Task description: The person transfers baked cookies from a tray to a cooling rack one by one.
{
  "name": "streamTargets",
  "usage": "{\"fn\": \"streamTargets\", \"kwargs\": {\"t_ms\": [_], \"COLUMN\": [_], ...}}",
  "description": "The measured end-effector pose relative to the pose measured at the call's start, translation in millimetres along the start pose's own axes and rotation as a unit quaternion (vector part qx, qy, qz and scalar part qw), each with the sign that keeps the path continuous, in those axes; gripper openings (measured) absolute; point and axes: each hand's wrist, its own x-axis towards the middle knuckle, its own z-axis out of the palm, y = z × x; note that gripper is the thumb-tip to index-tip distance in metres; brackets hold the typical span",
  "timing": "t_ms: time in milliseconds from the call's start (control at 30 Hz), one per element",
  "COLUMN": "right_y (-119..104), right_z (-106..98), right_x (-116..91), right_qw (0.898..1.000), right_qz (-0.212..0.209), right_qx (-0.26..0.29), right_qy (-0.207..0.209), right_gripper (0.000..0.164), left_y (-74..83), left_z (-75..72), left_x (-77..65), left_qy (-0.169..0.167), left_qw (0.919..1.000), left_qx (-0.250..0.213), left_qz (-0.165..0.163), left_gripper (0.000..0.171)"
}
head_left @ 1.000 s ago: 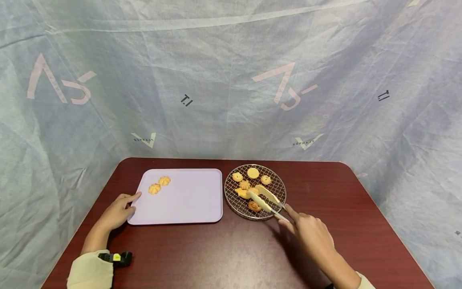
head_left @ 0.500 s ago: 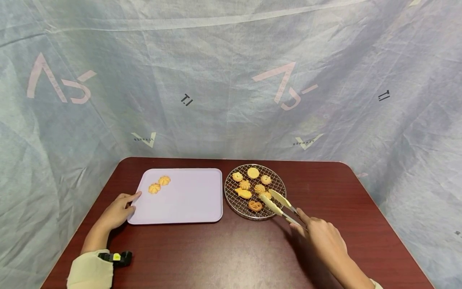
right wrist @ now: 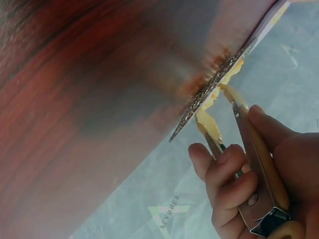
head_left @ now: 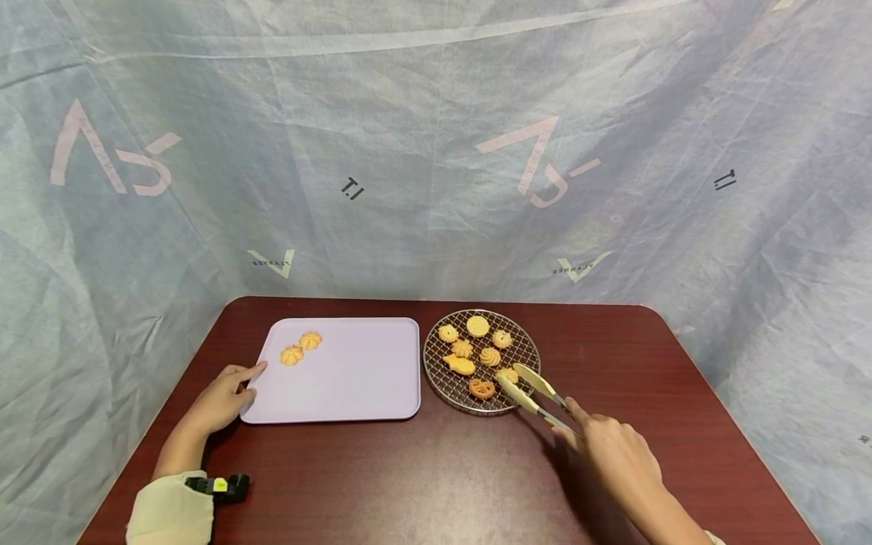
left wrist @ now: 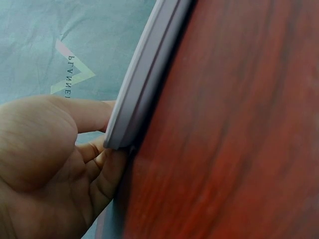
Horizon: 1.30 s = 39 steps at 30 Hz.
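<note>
My right hand (head_left: 616,454) grips metal tongs with pale yellow tips (head_left: 521,393), fingers and thumb wrapped around the arms in the right wrist view. The tips are spread on either side of a golden cookie (head_left: 508,375) near the front right of a round wire rack (head_left: 436,392). Beside it lie a brown pretzel cookie (head_left: 481,389) and a swirl cookie (head_left: 490,356). At the left, my left hand (head_left: 219,400) pinches the edge of a pale lilac tray (head_left: 354,378); the left wrist view shows its fingers around the tray rim (left wrist: 137,99). Two flower-shaped cookies (head_left: 291,356) lie on the tray.
Further back on the rack are a fish-shaped cookie (head_left: 459,365), a round cookie (head_left: 478,326) and several others. Tray and rack stand side by side on a dark red wooden table (head_left: 409,484). A grey-blue printed cloth (head_left: 436,151) hangs behind and at both sides.
My right hand and the tongs have moved right and toward me, uncovering the swirl cookie; the tips now stand around a cookie nearer the rack's front right. The left hand and tray stay put.
</note>
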Motion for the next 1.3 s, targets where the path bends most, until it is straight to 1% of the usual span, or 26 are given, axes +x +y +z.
{"fn": "streamTargets", "kwargs": {"t_ms": [100,267,433,533,633,800,867,1000,1167,1233,1300], "right_y": [0,-2,-5,-12,-21,-46,-58,-87,-123,-137,-150], "right_z": [-2,-6,-7,-7,-6,-3,0,7,17,23,27], "right_x": [-1,0,1,4,8,19,25,41,65,76,86], "right_qw": [1.000,1.000,1.000,1.000,1.000,0.999,0.999,0.997,0.993,0.991,0.991], "right_qz": [0.001,0.003,0.007,0.010,0.003,-0.031,-0.046,-0.076,-0.118,-0.130,-0.130], "right_qx": [-0.006,-0.015,-0.006,-0.006,-0.013,-0.025,-0.023,-0.010,0.007,0.012,0.022], "right_qy": [-0.008,-0.006,-0.003,-0.008,-0.010,-0.007,-0.008,-0.013,-0.007,-0.009,-0.022], "right_gripper": [0.054,0.060,0.065,0.072,0.081,0.092,0.093,0.092,0.090,0.089,0.088], "left_y": [0.3,0.9,1.6,1.8,2.5,3.2,3.1,2.7,3.0,3.3,3.5], "left_z": [-0.5,-1.1,-1.1,-1.5,-1.8,-1.5,-1.8,-2.2,-2.1,-1.7,-1.8], "left_x": [-0.4,-0.7,-1.0,-1.1,-1.3,-2.2,-2.2,-2.2,-1.7,-1.5,-1.3], "left_qy": [-0.001,-0.003,-0.001,0.000,-0.001,-0.001,-0.002,-0.006,-0.006,-0.004,-0.003], "left_qw": [1.0000,1.0000,1.0000,1.0000,1.0000,1.0000,1.0000,0.9999,1.0000,1.0000,1.0000], "left_qx": [-0.002,-0.003,-0.003,-0.003,-0.005,-0.006,-0.007,-0.009,-0.007,-0.007,-0.006], "left_qz": [-0.002,-0.006,0.000,0.005,0.005,0.004,0.003,0.001,-0.001,-0.001,-0.001], "left_gripper": [0.054,0.054,0.054,0.053,0.053,0.054,0.053,0.053,0.053,0.053,0.053]}}
